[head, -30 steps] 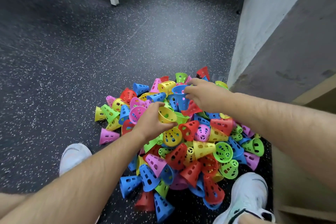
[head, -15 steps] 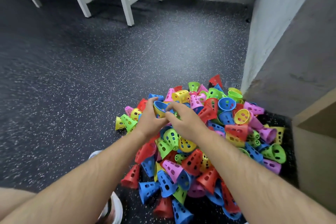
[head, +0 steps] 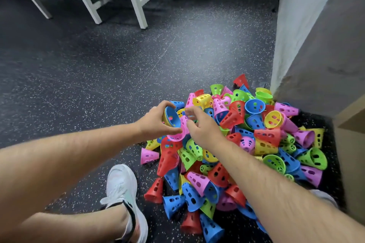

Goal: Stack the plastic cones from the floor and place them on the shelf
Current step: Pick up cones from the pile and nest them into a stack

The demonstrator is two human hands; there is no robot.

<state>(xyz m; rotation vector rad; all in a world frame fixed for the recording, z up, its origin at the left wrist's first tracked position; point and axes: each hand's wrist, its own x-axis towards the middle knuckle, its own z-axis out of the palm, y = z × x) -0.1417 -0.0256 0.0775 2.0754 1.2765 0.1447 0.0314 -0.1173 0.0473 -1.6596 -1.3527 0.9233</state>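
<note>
Your left hand (head: 156,122) grips the blue cone (head: 172,116), mouth facing right twd your right hand (head: 201,128). That one's fingers, half-curled, pinch a pink cone (head: 180,131) just beside it, over the pile (head: 246,144) on the floor (head: 98,75). Line up axes, nest.

Speckled black floor (head: 118,69); multicoloured perforated cones (head: 246,144)

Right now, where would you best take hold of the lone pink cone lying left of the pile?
The pink cone lies on its side apart from the pile, wide rim pointing left. Probably grip across that rim from the open floor side.
</note>
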